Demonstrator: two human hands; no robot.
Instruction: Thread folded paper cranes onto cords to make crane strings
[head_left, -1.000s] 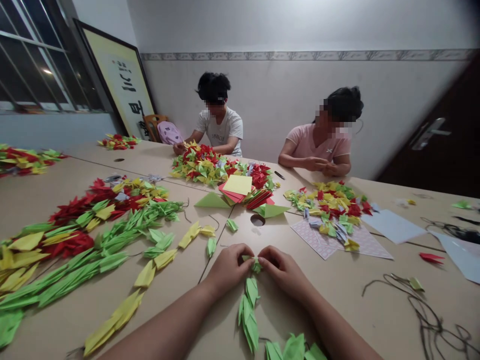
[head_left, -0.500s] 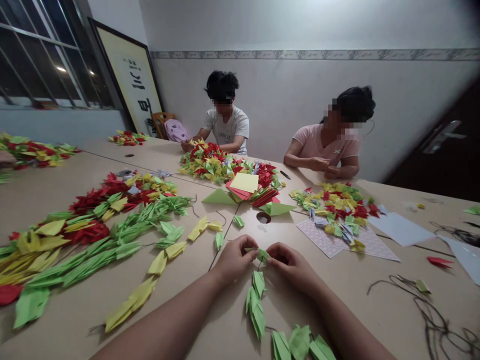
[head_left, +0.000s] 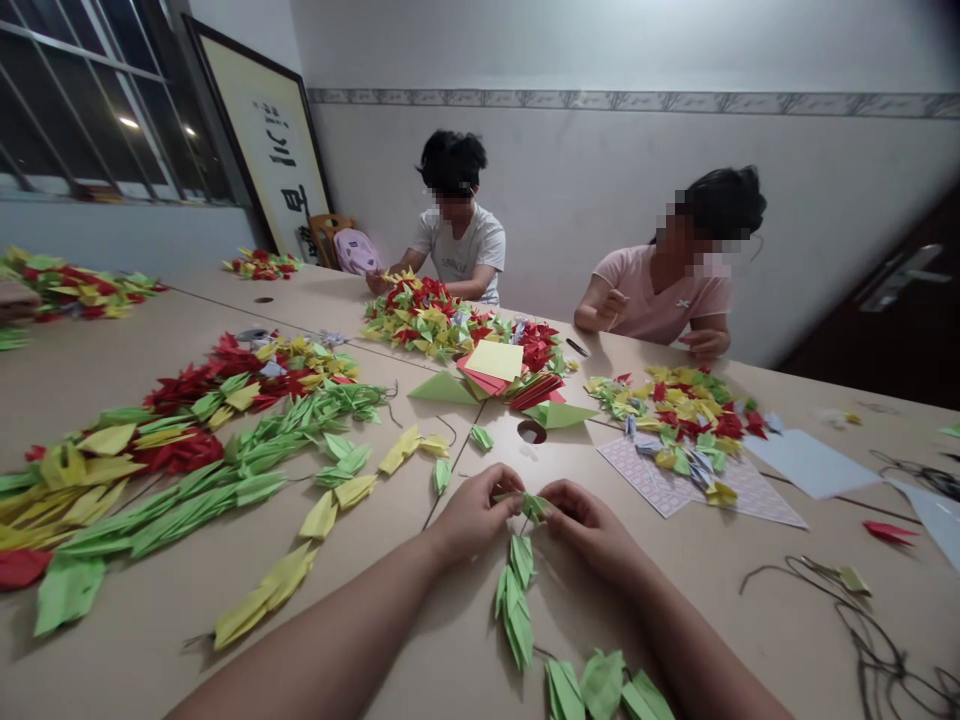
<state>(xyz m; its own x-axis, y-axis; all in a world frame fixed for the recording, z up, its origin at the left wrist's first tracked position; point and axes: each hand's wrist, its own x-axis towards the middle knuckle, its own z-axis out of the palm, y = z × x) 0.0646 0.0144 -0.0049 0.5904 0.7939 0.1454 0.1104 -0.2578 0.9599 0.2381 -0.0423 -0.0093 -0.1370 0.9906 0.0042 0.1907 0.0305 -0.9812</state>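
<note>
My left hand [head_left: 480,512] and my right hand [head_left: 583,520] meet above the table, both with fingers pinched around a small green folded paper piece [head_left: 534,507]. Below it, a dark cord carries a strand of green folded paper pieces [head_left: 516,615] that trails down between my forearms. More green pieces [head_left: 602,683] sit on the same cord near the bottom edge. My fingers partly hide the held piece. To the left of my left hand lies a strand of yellow folded pieces [head_left: 319,515], with a loose green piece [head_left: 481,437] beyond my fingers.
Long green strands [head_left: 225,490] and red and yellow bundles cover the left side. Paper sheets [head_left: 491,361] lie near a table hole [head_left: 532,431]. Mixed pieces [head_left: 690,410] and tangled cord [head_left: 862,620] are at right. Two people [head_left: 461,235] [head_left: 667,290] sit opposite.
My hands keep nearly the same pinch on the green piece. The view has shifted slightly. Across the table, the person in pink has moved their hands apart, raising one.
</note>
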